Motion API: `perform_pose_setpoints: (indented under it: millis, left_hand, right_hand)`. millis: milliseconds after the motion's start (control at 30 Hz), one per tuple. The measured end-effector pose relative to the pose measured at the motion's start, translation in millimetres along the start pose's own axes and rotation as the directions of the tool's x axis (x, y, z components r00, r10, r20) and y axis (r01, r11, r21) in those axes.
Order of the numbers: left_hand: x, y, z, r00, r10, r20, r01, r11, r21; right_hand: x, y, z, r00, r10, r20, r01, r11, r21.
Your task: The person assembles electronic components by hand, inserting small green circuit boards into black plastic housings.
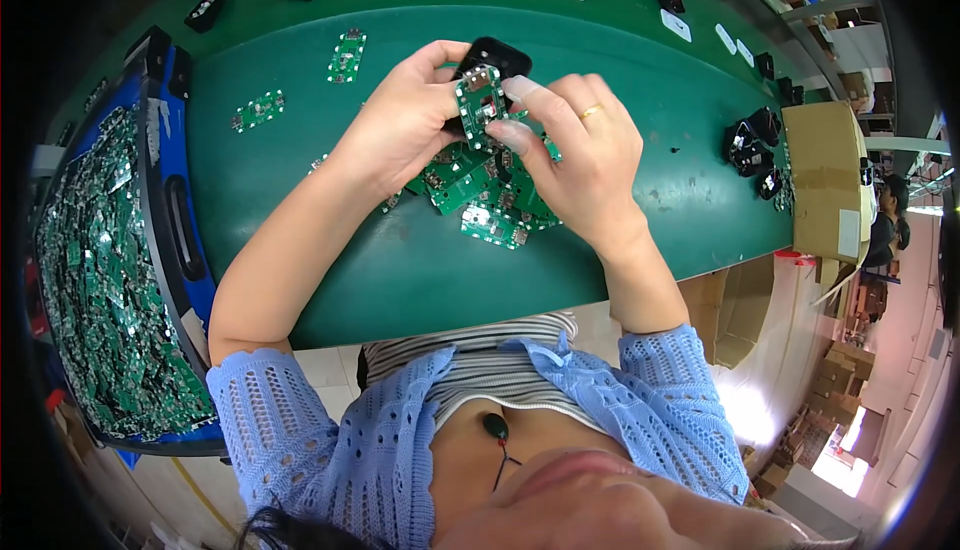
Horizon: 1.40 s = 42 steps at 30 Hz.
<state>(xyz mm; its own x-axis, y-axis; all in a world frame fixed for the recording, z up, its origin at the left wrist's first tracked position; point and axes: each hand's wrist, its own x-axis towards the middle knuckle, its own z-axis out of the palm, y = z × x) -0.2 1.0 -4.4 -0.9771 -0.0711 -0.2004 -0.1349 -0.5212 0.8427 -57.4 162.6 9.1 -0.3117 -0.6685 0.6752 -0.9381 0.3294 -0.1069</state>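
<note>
At the far left stands a blue bin [172, 135], heaped with green circuit boards [110, 280]. Right of it, two loose boards [346, 56] lie apart on the green table [420, 295]. Near the middle, the left hand [405, 115] has its fingers closed around a black case [500, 53]. In front of that case is a single circuit board [479, 110], pinched between the thumb and index finger of the right hand [588, 150]; whether the board touches the case cannot be told. Whitish covers [515, 135] sit on that thumb and fingertip, and a gold ring [592, 111] on another finger. Just below the hands lies a jumbled pile of boards [462, 188]. Farther right, black parts [748, 145] cluster near a cardboard box [825, 180], with another person [883, 230] beyond it.
</note>
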Motion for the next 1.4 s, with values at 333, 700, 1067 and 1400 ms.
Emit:
perform_pose_setpoints:
  millis: [333, 700, 1067, 1400]
  left_hand:
    - [-13.1, -8.7, 23.7, 0.986, 0.16, -0.055, -0.16, 0.987, 0.013]
    - [-16.1, -14.8, 25.2, 0.971, 0.239, 0.023, -0.239, 0.971, -0.001]
    - [-12.0, -19.2, 24.6, 0.91, 0.41, 0.063, -0.413, 0.884, 0.22]
    - [-0.6, -6.3, 19.8, 0.935, 0.341, -0.097, -0.329, 0.936, 0.123]
  right_hand:
    - [2.7, 16.5, 18.9, 0.941, -0.096, -0.325, 0.154, 0.976, 0.156]
    - [3.0, 21.3, 18.4, 0.983, -0.027, -0.184, 0.044, 0.995, 0.092]
    - [7.0, 17.1, 11.8, 0.984, -0.133, -0.115, 0.127, 0.99, -0.057]
    - [0.4, 13.0, 26.8, 0.822, 0.396, 0.41, -0.517, 0.217, 0.828]
